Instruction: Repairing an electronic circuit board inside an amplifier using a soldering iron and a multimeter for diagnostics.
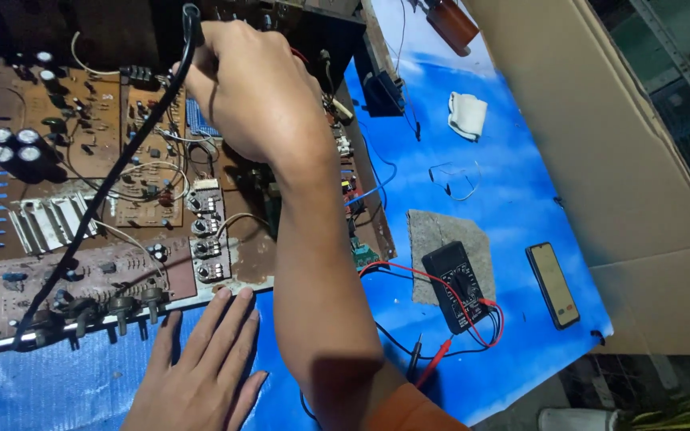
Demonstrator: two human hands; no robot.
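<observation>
An opened amplifier chassis (9, 335) with brown circuit boards (81, 120), capacitors and a finned heat sink (49, 219) lies on a blue sheet. My right hand (249, 88) reaches over the boards, closed on a black-corded tool (191, 24) whose thick black cable (97, 199) runs down across the boards to the chassis front. The tool's tip is hidden behind my fingers. My left hand (201, 367) lies flat, fingers apart, on the blue sheet against the chassis front edge by the control knobs (133, 303).
A black multimeter (457, 287) with red and black leads sits on a grey pad to the right. Beside it lies a phone (553, 284). A white cloth (467, 113), loose wires (453, 179) and a small black part (382, 92) lie farther back. Cardboard (624, 136) stands at the right.
</observation>
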